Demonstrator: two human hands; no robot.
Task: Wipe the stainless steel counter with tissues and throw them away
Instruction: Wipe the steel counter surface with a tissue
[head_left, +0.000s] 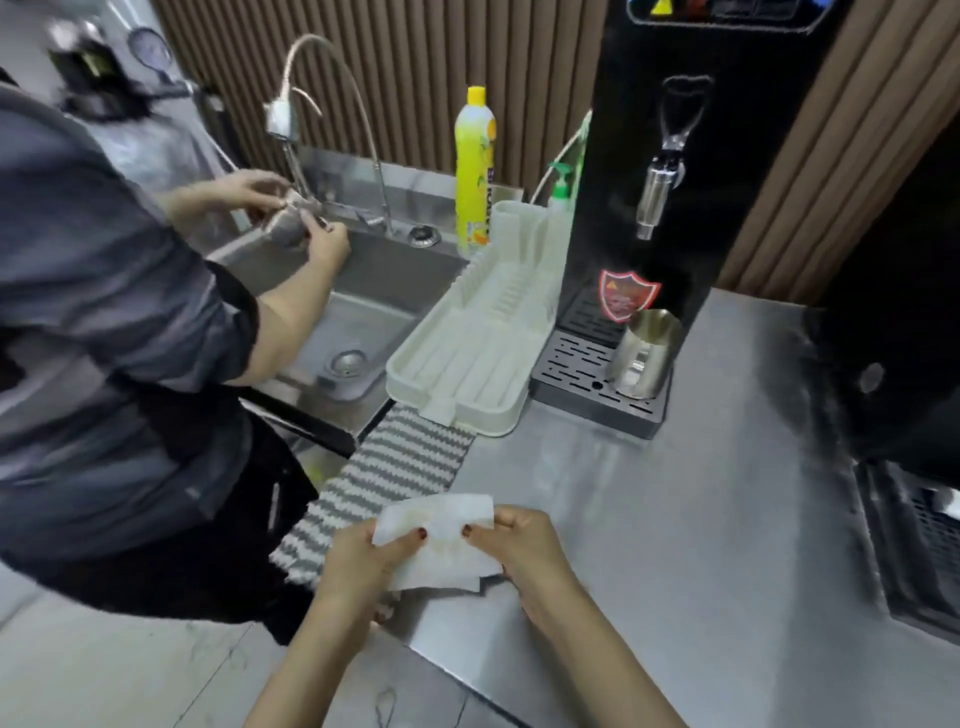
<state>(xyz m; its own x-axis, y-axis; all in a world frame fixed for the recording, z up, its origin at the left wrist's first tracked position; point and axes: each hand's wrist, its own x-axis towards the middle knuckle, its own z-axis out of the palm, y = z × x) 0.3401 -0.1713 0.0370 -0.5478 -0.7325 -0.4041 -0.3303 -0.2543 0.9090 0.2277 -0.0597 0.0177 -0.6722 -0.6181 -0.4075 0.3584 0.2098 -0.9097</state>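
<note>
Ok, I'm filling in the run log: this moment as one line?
left hand: pinches white paper tissue | right hand: pinches tissue | tissue: held over stainless steel counter edge

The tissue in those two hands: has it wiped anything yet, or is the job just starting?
Probably midway. Done: the tissue shows faint yellowish marks, so some wiping seems to have happened. In hand: the left hand and right hand both pinch it above the counter edge, perhaps folding it. Left: throwing it away, which is not yet done; nowhere to drop it is in view.
</note>
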